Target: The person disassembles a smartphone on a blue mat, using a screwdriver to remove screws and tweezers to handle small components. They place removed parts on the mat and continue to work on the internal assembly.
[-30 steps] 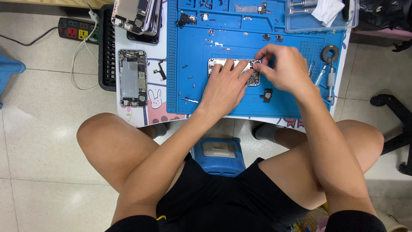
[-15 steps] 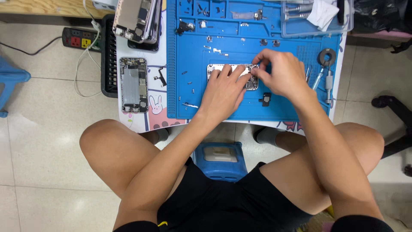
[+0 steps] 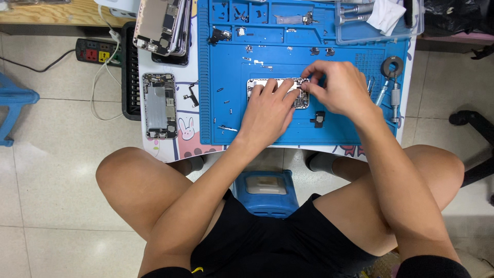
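Observation:
An opened phone body point(image 3: 256, 85) lies flat in the middle of the blue repair mat point(image 3: 226, 67). My left hand point(image 3: 267, 110) rests on top of it, fingers spread and pressing it down. My right hand point(image 3: 337, 90) is curled at the phone's right end, fingertips pinched together over a small part at its upper right corner; what they pinch is too small to make out. A small black component point(image 3: 319, 119) lies on the mat just below my right hand.
Another opened phone point(image 3: 158, 105) lies left of the mat, with a stack of phone shells point(image 3: 163, 23) above it. Tiny screws dot the mat. Screwdrivers point(image 3: 390, 95) and a clear tray point(image 3: 378, 20) sit at right. A power strip point(image 3: 93, 52) lies on the floor.
Both hands stay on the phone body; the view has shifted slightly. My right fingertips have closed in tighter at the phone's upper right corner.

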